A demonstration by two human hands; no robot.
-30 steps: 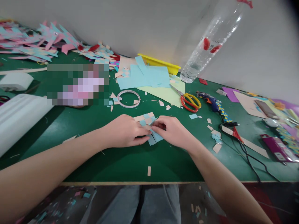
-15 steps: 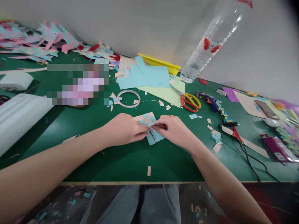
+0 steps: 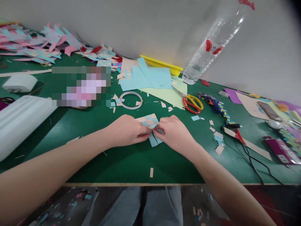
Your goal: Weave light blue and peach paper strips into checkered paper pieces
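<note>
A small woven piece of blue and peach paper strips point(image 3: 150, 121) lies on the green table between my hands. Its loose blue strips point(image 3: 154, 141) point toward me, with a dark slit between them. My left hand point(image 3: 129, 130) has its fingers closed on the left side of the weave. From the right, my right hand point(image 3: 172, 131) pinches the weave near its middle, thumb and fingertips meeting close to the left fingertips. My fingers hide the part of the paper where they meet.
Beyond my hands are a ring of tape point(image 3: 131, 100), scissors point(image 3: 192, 103) and blue paper sheets point(image 3: 150, 78). A plastic bottle point(image 3: 209, 47) stands by the wall. Black cables point(image 3: 250, 158) lie to the right, a white device point(image 3: 25, 119) to the left. Paper scraps point(image 3: 151, 172) are scattered around.
My right hand has drawn in slightly toward the left fingertips and presses lower on the paper. The lifted strip edge now lies flatter. The whole view has shifted a little.
</note>
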